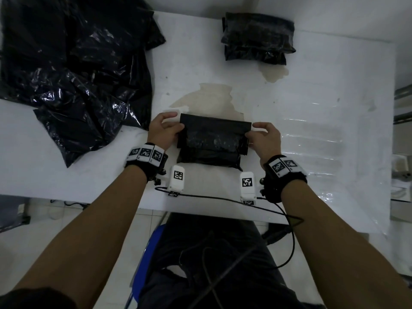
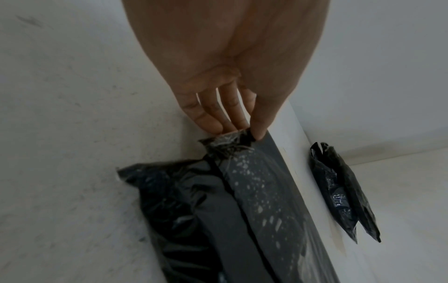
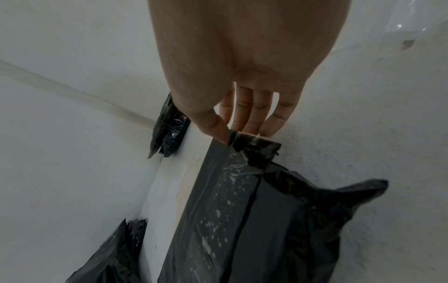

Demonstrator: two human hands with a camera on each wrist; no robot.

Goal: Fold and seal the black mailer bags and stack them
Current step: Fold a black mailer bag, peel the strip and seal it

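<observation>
Mailer bag [image 1: 213, 141]: black, filled, lies flat on the white table [image 1: 312, 112] directly in front of the person, near the table's front edge. Its top flap [image 1: 215, 124] is raised and being folded toward the person over the bag's body.
Left hand [image 1: 163, 130]: thumb & fingers pinch the flap's left corner; the wrist view shows the fingertips [image 2: 238, 122] closed on the crumpled corner.
Right hand [image 1: 265, 139]: pinches the flap's right corner the same way, thumb on top, fingers [image 3: 252, 118] behind.
Step, as I judge it: mid-fold, flap not yet pressed down, so the seal isn't made.
Next move, as I judge it: bring the flap down evenly w/ both corners level, then press along its length so it sticks w/o wrinkles. Whether an adhesive strip is exposed, can't tell.
Finished stack [image 1: 256, 37]: two or so folded black bags at the table's far side, right of centre, well apart from the hands.
Unfolded pile [image 1: 73, 70]: loose shiny black bags heaped at far left, near the left hand but not touching it.
Room: bare table between the bag and the stack, a free path for carrying it over. Stains [image 1: 207, 97] just beyond the bag; clear plastic sheet [image 1: 323, 141] on the right.
Edges: front table edge just behind the wrists; a cable [image 1: 211, 197] runs along it.
</observation>
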